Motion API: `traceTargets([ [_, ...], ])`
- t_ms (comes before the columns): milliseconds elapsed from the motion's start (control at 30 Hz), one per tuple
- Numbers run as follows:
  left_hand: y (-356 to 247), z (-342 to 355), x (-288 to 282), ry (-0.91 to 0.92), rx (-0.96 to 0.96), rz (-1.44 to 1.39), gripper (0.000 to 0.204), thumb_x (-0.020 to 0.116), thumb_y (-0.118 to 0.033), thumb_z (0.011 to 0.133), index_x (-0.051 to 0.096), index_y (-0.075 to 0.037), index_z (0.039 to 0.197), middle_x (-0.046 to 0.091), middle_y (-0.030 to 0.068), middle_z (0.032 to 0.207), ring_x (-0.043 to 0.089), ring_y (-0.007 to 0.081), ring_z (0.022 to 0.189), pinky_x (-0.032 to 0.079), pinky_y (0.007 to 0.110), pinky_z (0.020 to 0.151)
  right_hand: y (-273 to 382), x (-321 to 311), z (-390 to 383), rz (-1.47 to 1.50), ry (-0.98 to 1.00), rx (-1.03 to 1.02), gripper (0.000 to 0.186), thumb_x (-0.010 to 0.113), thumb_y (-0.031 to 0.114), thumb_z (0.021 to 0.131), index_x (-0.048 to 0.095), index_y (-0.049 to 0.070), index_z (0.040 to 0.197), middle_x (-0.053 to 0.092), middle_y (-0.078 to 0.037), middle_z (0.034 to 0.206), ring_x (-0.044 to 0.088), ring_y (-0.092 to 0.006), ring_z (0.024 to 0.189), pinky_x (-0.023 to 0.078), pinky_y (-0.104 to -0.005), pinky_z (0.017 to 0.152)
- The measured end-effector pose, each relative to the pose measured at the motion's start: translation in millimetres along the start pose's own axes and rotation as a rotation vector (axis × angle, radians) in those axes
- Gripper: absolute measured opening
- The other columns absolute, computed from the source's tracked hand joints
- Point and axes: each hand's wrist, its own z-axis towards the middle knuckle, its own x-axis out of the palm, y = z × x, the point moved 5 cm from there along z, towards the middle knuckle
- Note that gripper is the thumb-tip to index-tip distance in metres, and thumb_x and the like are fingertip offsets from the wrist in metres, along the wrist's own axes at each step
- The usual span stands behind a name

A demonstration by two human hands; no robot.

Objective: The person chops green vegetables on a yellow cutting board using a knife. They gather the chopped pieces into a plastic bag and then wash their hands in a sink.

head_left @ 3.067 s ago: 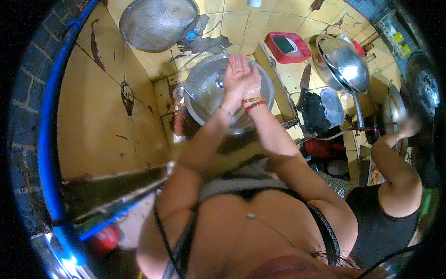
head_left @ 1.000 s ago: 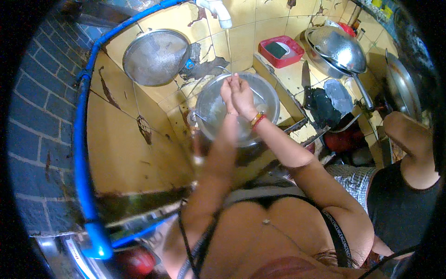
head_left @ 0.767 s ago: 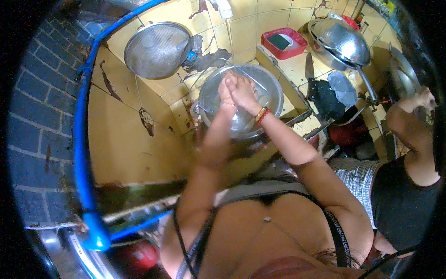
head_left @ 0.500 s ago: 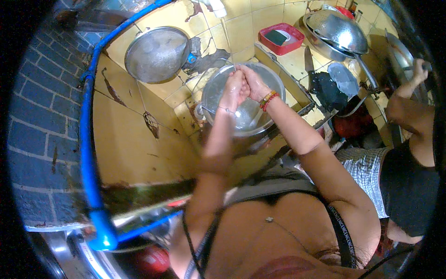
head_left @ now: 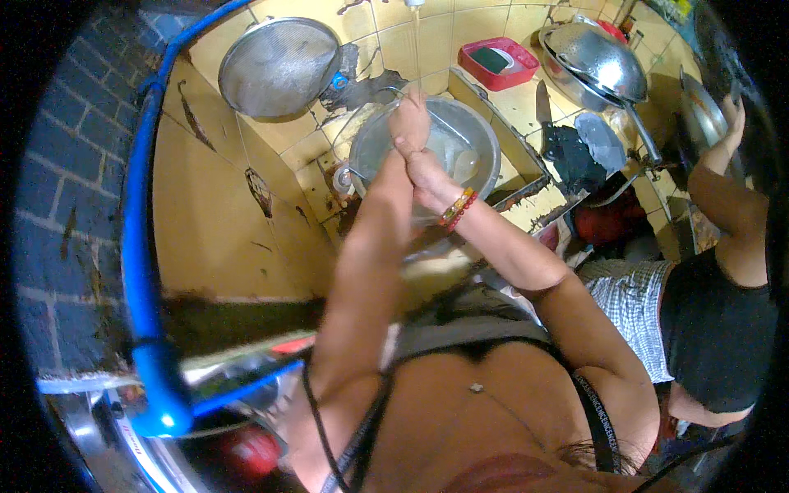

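Note:
My left hand (head_left: 408,123) is held over a round metal pot (head_left: 493,156), under a thin stream of water (head_left: 417,49) from the tap (head_left: 415,2). Its fingers are smeared by motion and water, so their closure is unclear. With its fingers wrapped round my left wrist, my right hand (head_left: 427,174) sits just below; red and yellow bead bracelets (head_left: 457,209) circle that arm. Water and a pale rounded shape (head_left: 465,164) show inside the pot. A wire handle (head_left: 448,123) crosses the pot's opening.
A mesh strainer (head_left: 279,67) leans at the back left. Behind right are a red tray (head_left: 499,66) with a green pad, a knife (head_left: 543,111), a dark cloth (head_left: 573,160) and a metal wok (head_left: 596,62). A blue pipe (head_left: 146,246) runs left. Another person (head_left: 715,329) stands at right.
My hands were clasped together under the stream. Now my right hand has slid down to grip my left wrist, and my left hand points farther up into the water.

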Motion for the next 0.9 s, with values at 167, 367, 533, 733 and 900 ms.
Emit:
traceTargets([
  [167, 68, 8, -11, 0.275, -0.091, 0.281, 0.035, 0.049, -0.029, 0.097, 0.068, -0.002, 0.109, 0.069, 0.0285, 0.101, 0.068, 0.0459, 0.092, 0.054, 0.053, 0.079, 8, -10, 21, -0.227, 0.374, 0.159, 0.035, 0.068, 0.023, 0.096, 0.059, -0.005, 0.115, 0.069, -0.011, 0.098, 0.069, -0.0187, 0.078, 0.061, -0.0344, 0.072],
  [367, 68, -20, -24, 0.525, 0.046, 0.030, 0.022, 0.060, -0.016, 0.084, 0.074, 0.001, 0.087, 0.069, 0.0257, 0.085, 0.072, 0.0373, 0.082, 0.056, 0.046, 0.075, 174, -12, 40, -0.622, 0.324, -0.556, 0.018, 0.063, 0.014, 0.099, 0.068, -0.003, 0.098, 0.071, -0.009, 0.084, 0.069, -0.0164, 0.074, 0.057, -0.0297, 0.067],
  [533, 49, -37, -34, 0.540, -0.028, 0.081, 0.030, 0.057, -0.006, 0.082, 0.074, -0.006, 0.106, 0.071, 0.0201, 0.106, 0.071, 0.0320, 0.097, 0.054, 0.042, 0.090, 306, 109, -18, -0.812, 0.386, -1.472, 0.041, 0.053, 0.026, 0.103, 0.054, 0.002, 0.137, 0.065, -0.018, 0.116, 0.063, -0.0255, 0.107, 0.050, -0.0361, 0.093],
  [733, 63, -46, -15, 0.596, -0.135, -0.046, 0.052, 0.049, 0.006, 0.079, 0.064, -0.006, 0.127, 0.064, 0.0184, 0.130, 0.060, 0.0311, 0.122, 0.045, 0.041, 0.105, 337, 171, -31, -1.744, 0.518, -1.346, 0.048, 0.057, 0.034, 0.099, 0.047, 0.010, 0.139, 0.059, -0.021, 0.118, 0.056, -0.0345, 0.111, 0.045, -0.0454, 0.098],
  [900, 79, -53, -27, 0.528, -0.097, 0.087, 0.046, 0.053, 0.000, 0.082, 0.065, -0.007, 0.126, 0.065, 0.0212, 0.125, 0.062, 0.0341, 0.118, 0.047, 0.042, 0.103, 334, 186, -50, -1.921, 0.190, -1.571, 0.043, 0.041, 0.039, 0.100, 0.068, 0.005, 0.096, 0.070, -0.021, 0.079, 0.067, -0.0442, 0.077, 0.054, -0.0536, 0.074],
])
